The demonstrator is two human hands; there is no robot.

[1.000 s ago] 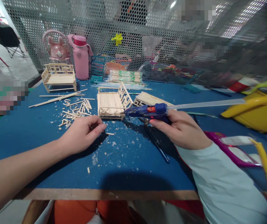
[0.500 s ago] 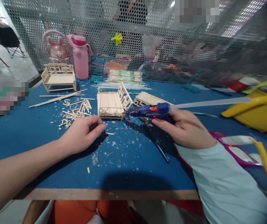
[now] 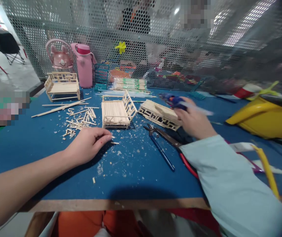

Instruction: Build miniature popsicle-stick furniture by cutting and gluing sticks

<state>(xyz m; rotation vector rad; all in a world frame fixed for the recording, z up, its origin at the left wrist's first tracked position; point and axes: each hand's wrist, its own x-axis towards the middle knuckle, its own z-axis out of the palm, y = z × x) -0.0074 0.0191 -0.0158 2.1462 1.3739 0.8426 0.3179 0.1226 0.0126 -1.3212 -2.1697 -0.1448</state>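
Note:
My right hand (image 3: 196, 120) is closed around a blue hot glue gun (image 3: 174, 100), blurred by motion, with a clear glue stick trailing from its back. The gun is above a flat wooden-stick panel (image 3: 159, 113). On the blue table, my left hand (image 3: 90, 144) pinches a short wooden stick (image 3: 113, 137), its tip just showing past the fingers. Another short stick (image 3: 115, 143) lies beside the fingertips. Just beyond that hand stands a small bench-like model (image 3: 117, 113) built of wooden sticks, touched by neither hand.
Cut stick pieces (image 3: 82, 121) lie heaped left of the model. Blue-handled pliers (image 3: 162, 149) and red-handled cutters (image 3: 187, 164) rest near my right sleeve. A second stick model (image 3: 63, 87), a pink bottle (image 3: 84, 67) and a perforated metal screen (image 3: 101, 29) are behind. A yellow object (image 3: 266, 115) sits right.
My right hand has carried the glue gun up, back and right, away from the bench model. The panel and cutters show more fully. My left hand has stayed nearly in place.

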